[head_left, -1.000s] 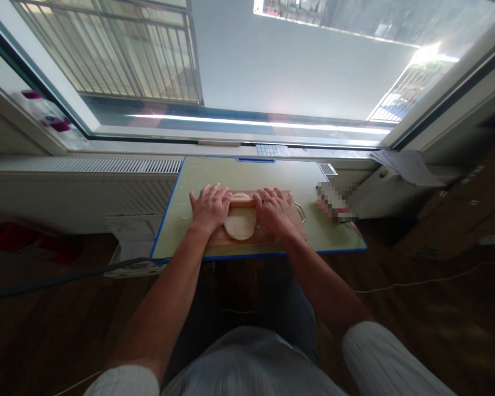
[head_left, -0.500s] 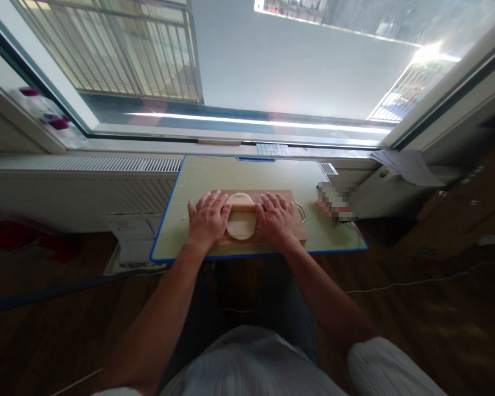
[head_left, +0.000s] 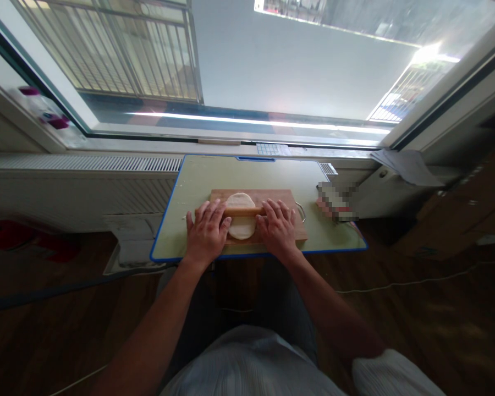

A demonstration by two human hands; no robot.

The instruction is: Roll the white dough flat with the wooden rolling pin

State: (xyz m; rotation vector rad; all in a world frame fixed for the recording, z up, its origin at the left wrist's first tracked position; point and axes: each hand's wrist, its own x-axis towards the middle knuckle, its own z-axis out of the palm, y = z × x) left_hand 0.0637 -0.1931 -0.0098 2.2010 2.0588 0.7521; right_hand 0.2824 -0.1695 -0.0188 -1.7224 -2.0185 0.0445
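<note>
Dough (head_left: 241,228), pale, thin and soft-looking, lies as a nearly round sheet on the wooden board (head_left: 299,231), in the middle of the desk (head_left: 214,173). Across it, from left to right, rests the rolling pin (head_left: 244,211), a slim, smooth stick of light brown wood, so that one part of the sheet shows on the far side of it and another part on the near side. My left hand (head_left: 206,234) lies over the left part of the pin, and my right hand (head_left: 277,228) over the right part. On both hands I have the fingers slightly spread and laid upon the wood from above, with the thumbs set apart toward the middle; how my palms touch underneath, I cannot tell. The board is a flat rectangle, with a bent metal handle (head_left: 301,212) at its right side. The desk has a smooth, yellowish-green top, with blue rim and rounded corners. At its far side are the slotted white radiator (head_left: 140,164) and the large glass window (head_left: 272,66).
</note>
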